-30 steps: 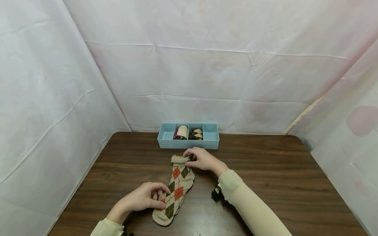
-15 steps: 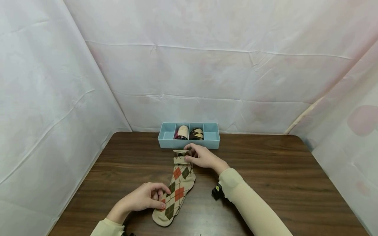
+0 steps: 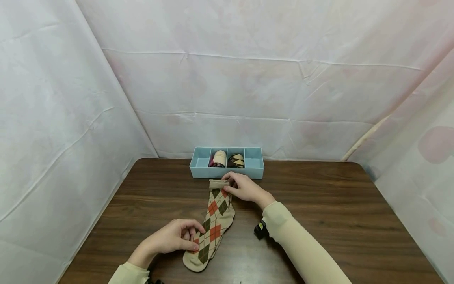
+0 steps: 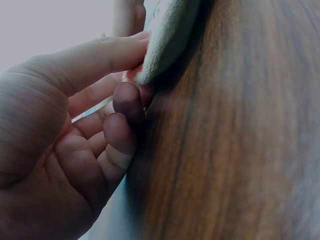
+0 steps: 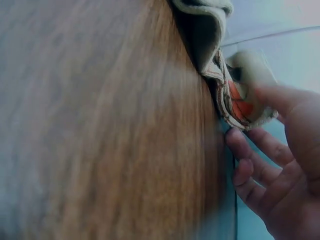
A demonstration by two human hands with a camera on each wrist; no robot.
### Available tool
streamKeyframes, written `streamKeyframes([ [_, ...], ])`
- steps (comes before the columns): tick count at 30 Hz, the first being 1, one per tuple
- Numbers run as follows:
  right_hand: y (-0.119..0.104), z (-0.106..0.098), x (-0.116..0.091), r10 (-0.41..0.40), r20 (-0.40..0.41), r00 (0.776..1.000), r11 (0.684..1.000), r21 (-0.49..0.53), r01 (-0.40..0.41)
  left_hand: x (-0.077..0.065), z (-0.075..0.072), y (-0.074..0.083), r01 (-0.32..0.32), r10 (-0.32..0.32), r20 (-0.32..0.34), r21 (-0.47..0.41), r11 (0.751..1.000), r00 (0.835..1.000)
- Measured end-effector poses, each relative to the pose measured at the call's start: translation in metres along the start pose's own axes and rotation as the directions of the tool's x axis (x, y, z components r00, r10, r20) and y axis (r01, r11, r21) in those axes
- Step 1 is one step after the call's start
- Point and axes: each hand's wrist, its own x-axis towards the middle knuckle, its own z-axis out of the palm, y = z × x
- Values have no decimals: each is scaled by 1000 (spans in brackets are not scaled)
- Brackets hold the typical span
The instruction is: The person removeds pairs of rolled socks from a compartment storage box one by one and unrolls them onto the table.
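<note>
A beige argyle sock (image 3: 214,233) with orange and dark green diamonds lies lengthwise on the table, toe toward me, with another layer showing along its right edge. Near the toe, my left hand (image 3: 173,238) pinches the left edge; its thumb and curled fingers (image 4: 129,100) meet the knit in the left wrist view. At the far end my right hand (image 3: 247,190) holds the right side of the cuff (image 3: 218,184) between thumb and fingers. The right wrist view shows the folded cuff edge (image 5: 235,107) raised at those fingertips.
Behind the sock stands a light blue divided tray (image 3: 227,172). Its middle compartments hold a rolled cream sock (image 3: 220,157) and a dark rolled argyle sock (image 3: 235,160). The brown wooden table (image 3: 319,213) ends at pale fabric walls (image 3: 227,79).
The right hand has moved slightly away from me, toward the tray. The folded-over cuff has been turned up, so the sock reaches farther back. The left hand has stayed put.
</note>
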Motion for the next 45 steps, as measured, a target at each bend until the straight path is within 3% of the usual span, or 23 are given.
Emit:
streamKeyframes([
  [5, 0, 3, 4, 62, -99, 993, 997, -31, -65, 0, 0, 1, -1, 1, 3, -3, 1000, 1000],
  [9, 1, 5, 6, 103, -122, 987, 990, -84, -113, 0, 0, 3, -3, 3, 6, -3, 1000, 1000],
  [19, -1, -2, 5, -3, -115, 993, 943, -332, -36, 1, 1, 5, -8, 8, 5, 9, 1000, 1000],
  [35, 3, -3, -3, 68, -11, 998, 966, -250, -69, -3, 1, 14, 54, -53, -8, 96, 994, 999],
  [45, -2, 1, 0, 0, -2, 1000, 977, -215, -1, -12, -1, 14, 51, -49, -17, 151, 987, 999],
])
